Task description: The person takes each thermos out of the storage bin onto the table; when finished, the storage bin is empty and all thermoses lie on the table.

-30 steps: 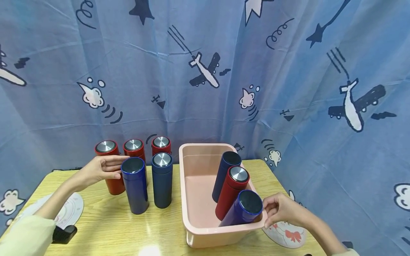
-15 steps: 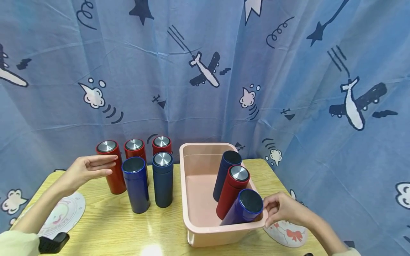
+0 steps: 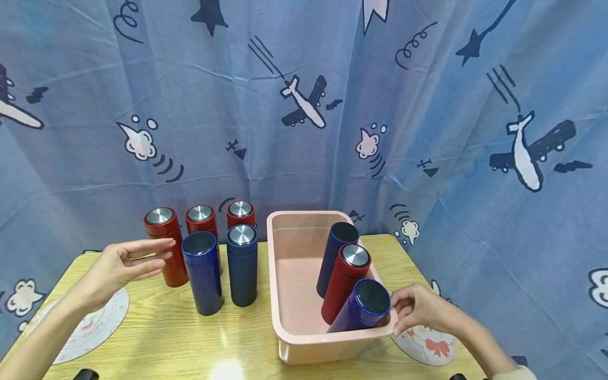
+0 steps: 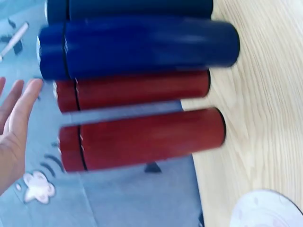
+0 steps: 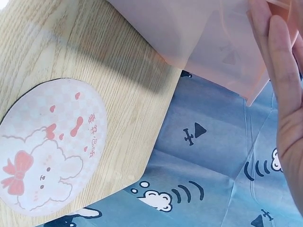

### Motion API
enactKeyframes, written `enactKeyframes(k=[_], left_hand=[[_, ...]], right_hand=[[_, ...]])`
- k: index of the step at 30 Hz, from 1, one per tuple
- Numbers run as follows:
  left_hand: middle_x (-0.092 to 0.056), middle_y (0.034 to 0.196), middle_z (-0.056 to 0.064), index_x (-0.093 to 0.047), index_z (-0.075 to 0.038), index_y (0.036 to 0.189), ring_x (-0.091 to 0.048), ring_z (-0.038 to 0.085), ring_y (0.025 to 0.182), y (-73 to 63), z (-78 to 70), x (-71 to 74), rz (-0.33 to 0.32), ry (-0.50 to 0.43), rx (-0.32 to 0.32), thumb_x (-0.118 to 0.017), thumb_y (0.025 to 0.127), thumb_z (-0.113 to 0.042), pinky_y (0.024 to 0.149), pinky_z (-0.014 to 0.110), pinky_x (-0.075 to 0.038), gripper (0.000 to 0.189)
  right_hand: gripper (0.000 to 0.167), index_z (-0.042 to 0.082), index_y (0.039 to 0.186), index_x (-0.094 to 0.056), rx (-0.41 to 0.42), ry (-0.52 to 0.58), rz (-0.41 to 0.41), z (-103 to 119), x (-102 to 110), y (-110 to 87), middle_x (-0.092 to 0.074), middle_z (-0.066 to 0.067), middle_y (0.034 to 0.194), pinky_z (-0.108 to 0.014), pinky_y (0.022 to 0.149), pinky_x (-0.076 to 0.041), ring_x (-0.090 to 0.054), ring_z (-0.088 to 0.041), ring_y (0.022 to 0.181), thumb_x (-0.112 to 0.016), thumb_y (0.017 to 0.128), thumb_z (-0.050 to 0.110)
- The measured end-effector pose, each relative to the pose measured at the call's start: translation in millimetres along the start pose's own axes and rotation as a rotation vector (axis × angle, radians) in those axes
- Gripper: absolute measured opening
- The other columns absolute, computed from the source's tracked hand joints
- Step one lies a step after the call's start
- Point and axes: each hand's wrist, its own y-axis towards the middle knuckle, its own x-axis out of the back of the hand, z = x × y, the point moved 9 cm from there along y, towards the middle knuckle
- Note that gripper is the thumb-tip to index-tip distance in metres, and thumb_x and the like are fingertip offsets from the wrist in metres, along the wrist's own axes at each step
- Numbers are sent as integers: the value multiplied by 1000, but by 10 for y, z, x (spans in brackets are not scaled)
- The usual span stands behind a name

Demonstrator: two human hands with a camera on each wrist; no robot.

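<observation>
My left hand (image 3: 124, 265) hovers over the table's left side, fingers straight and holding nothing. It overlaps the left red thermos bottle (image 3: 170, 237) in the head view; the left wrist view shows the fingers (image 4: 26, 106) near the bottle caps. Just right of it stand a glossy blue thermos (image 3: 204, 279) and a dark navy thermos (image 3: 242, 272). My right hand (image 3: 420, 309) pinches the near right corner of a pink plastic bin (image 3: 294, 295). Inside lean a navy thermos (image 3: 334, 258), a red thermos (image 3: 344, 287) and a blue thermos (image 3: 363, 311).
Two more red thermoses, one at the back (image 3: 200, 217) and another (image 3: 240, 210) beside it, stand behind the blue ones. Round printed mats lie at left (image 3: 102, 324) and right (image 3: 432, 348). A patterned curtain (image 3: 266, 132) hangs behind the table (image 3: 166, 338).
My left hand has moved left off the blue thermos, which stays standing, and its fingers have spread slightly. My right hand remains on the bin's corner.
</observation>
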Motion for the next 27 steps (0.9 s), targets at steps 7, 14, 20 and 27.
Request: enactKeyframes(k=[7, 14, 20, 27], left_hand=[[-66, 119, -4, -58, -2, 131, -63, 7, 107, -21, -94, -303, -7, 37, 18, -61, 91, 1, 81, 24, -55, 40], [-66, 119, -7, -56, 7, 129, -63, 8, 107, -8, -162, -602, 4, -8, 9, -64, 90, 0, 83, 23, -53, 41], [-66, 120, 3, -54, 11, 128, -64, 10, 106, 72, -169, -951, 23, -33, 5, -67, 88, -4, 84, 24, -53, 45], [-58, 126, 24, -57, 9, 126, -63, 15, 109, 214, -122, -1418, 74, -81, 22, -72, 85, -9, 87, 26, -52, 48]], right_hand=[[39, -27, 91, -51, 9, -7, 0, 0, 3, 0, -70, -1, 82, -28, 65, -58, -69, -10, 77, -76, 78, 1], [38, -27, 91, -51, 13, 8, 5, -6, -1, 1, -71, -1, 83, -26, 65, -57, -69, -10, 77, -75, 79, 0], [40, -27, 90, -51, -3, -6, -12, -6, 15, -4, -70, -1, 81, -25, 64, -57, -69, -9, 76, -77, 77, 1], [40, -28, 92, -51, -19, 14, -9, -24, 10, -9, -71, -3, 82, -27, 64, -58, -69, -10, 75, -76, 78, 0]])
